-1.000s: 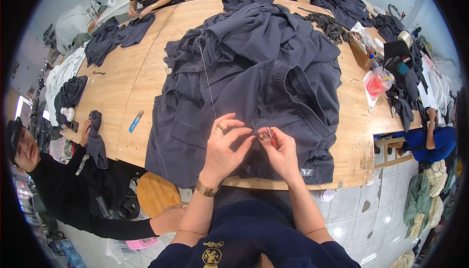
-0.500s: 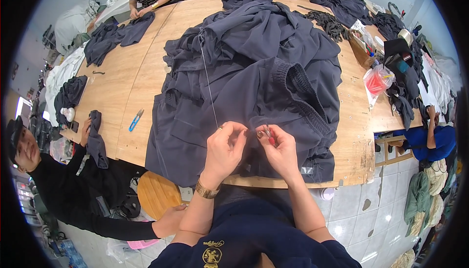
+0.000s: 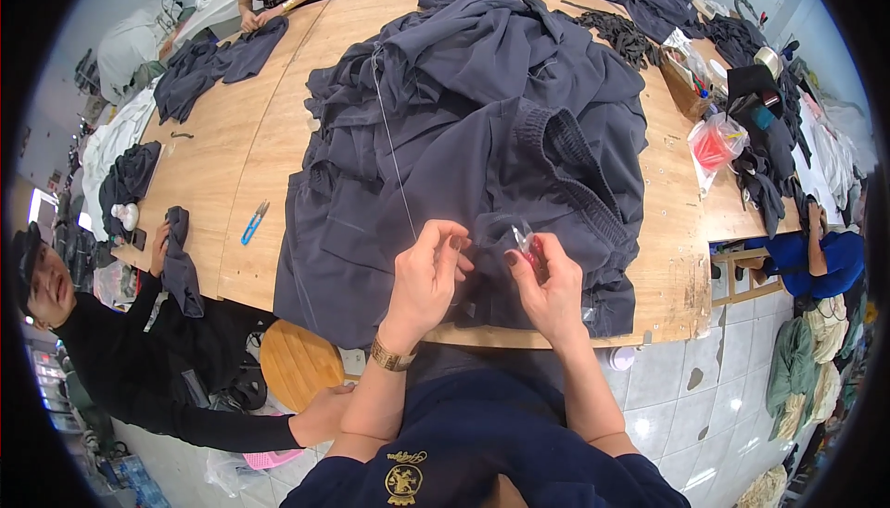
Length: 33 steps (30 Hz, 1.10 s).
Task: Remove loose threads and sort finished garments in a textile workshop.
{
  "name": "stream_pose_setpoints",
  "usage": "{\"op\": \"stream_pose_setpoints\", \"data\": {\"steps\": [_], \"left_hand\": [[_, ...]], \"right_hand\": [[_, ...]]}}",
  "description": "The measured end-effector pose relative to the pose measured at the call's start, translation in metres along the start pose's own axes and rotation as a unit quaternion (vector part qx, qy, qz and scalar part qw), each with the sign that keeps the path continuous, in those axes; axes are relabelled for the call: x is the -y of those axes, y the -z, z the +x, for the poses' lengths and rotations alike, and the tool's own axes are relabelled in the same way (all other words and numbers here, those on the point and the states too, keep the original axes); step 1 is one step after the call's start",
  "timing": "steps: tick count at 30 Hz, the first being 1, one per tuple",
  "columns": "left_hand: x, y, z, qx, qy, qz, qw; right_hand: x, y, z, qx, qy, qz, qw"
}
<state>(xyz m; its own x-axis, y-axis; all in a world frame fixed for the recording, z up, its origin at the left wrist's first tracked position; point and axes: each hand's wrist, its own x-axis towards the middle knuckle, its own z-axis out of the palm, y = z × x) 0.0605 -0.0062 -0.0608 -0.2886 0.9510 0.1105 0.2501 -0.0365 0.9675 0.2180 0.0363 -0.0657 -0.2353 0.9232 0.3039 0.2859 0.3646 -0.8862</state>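
My left hand [image 3: 426, 272] is closed with curled fingers over the pile, and a pale thread [image 3: 393, 142] runs taut from it to the cloth farther back. Its hold on the thread is partly hidden behind the fingers. In my right hand [image 3: 549, 290] are small red-handled thread snips [image 3: 533, 250], their shiny tips pointing up and away from me. Beneath both hands lies a heap of dark grey garments [image 3: 389, 202]. A gathered elastic waistband [image 3: 579, 179] shows just beyond my right hand.
Blue thread snips [image 3: 255, 222] lie on the wooden table [image 3: 250, 151] left of the pile. A person in black [image 3: 139, 360] sits close at my left, one hand on a grey garment [image 3: 181, 262]. A clear bag with red contents [image 3: 716, 145] stands at the right edge.
My right hand has drawn away to the right with the snips, whose tips now show. My left fingers have lifted and loosened slightly, widening the gap between my hands.
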Motion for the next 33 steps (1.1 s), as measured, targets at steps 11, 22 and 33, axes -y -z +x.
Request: {"op": "stream_pose_setpoints", "data": {"steps": [11, 22, 33], "left_hand": [[0.015, -0.003, -0.004, -0.025, -0.078, 0.070, 0.994], [0.011, -0.004, -0.005, -0.025, -0.058, 0.019, 0.998], [0.005, -0.006, -0.007, -0.036, -0.054, 0.003, 0.998]], "right_hand": [[0.001, -0.002, -0.004, 0.018, -0.014, 0.029, 0.999], [-0.002, -0.005, -0.013, 0.031, 0.140, -0.228, 0.963], [0.001, -0.010, -0.013, 0.040, 0.146, -0.280, 0.948]]}}
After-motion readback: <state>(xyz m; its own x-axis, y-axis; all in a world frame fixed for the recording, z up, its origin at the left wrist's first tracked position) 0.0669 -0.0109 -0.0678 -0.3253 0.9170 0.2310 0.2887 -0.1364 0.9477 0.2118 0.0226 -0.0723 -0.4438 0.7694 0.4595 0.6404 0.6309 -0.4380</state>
